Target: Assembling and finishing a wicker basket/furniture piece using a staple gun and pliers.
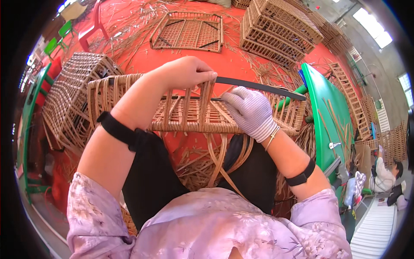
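Observation:
A brown wicker basket frame [194,126] lies across my lap, with open lattice sides. Its far rim carries a flat black bar [261,86], bare to the right of my left hand and wrapped in wicker on the left. My bare left hand [186,74] is closed over this rim, thumb and fingertips pinching a wicker strip [207,97] where the wrapping ends. In a striped glove, my right hand [249,111] is closed just below the bar, fingers curled toward the lattice; what they grip is hidden. Loose wicker strands [221,157] hang from the near edge between my knees.
Another woven basket [75,95] leans at the left. Farther off lie a shallow wicker frame [189,32] and stacked baskets [276,34]. A green table [330,116] stands at right, strips on it. Wicker scraps litter the red floor. A person [384,177] sits far right.

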`<state>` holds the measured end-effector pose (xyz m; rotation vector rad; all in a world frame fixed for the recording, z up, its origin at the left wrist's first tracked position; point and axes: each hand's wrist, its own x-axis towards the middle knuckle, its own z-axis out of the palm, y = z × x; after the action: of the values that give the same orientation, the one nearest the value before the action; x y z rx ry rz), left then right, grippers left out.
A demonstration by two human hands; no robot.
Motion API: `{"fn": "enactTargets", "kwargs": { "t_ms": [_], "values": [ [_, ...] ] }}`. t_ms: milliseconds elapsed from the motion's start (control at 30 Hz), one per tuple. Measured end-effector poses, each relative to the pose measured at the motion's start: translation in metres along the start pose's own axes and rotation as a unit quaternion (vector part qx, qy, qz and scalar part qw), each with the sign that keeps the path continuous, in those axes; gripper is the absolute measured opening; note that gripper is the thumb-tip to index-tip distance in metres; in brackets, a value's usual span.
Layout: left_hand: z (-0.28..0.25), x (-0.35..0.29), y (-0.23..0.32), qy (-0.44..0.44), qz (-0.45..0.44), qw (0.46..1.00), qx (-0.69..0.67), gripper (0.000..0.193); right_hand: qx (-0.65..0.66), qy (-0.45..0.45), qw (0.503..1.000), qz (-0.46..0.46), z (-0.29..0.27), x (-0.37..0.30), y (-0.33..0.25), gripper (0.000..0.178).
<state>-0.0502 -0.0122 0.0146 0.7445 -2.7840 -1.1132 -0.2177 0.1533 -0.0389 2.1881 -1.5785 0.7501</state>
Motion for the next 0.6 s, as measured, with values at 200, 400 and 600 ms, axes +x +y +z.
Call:
{"fn": "enactTargets", "kwargs": {
  "t_ms": [200,400,600],
  "values": [
    [-0.005,0.01,-0.016,-0.038,-0.011,0.999,-0.033,0.042,-0.168,-0.117,0.973,-0.111,0.015,0.017,0.002,0.034],
    [-0.007,0.009,-0.009,-0.069,-0.018,0.995,-0.07,0.043,-0.15,-0.109,0.977,-0.105,0.028,0.019,0.007,0.035],
    [-0.006,0.006,-0.003,-0.059,-0.02,0.997,-0.053,0.042,-0.009,0.044,0.995,-0.09,0.001,0.026,0.003,0.023]
  ]
}}
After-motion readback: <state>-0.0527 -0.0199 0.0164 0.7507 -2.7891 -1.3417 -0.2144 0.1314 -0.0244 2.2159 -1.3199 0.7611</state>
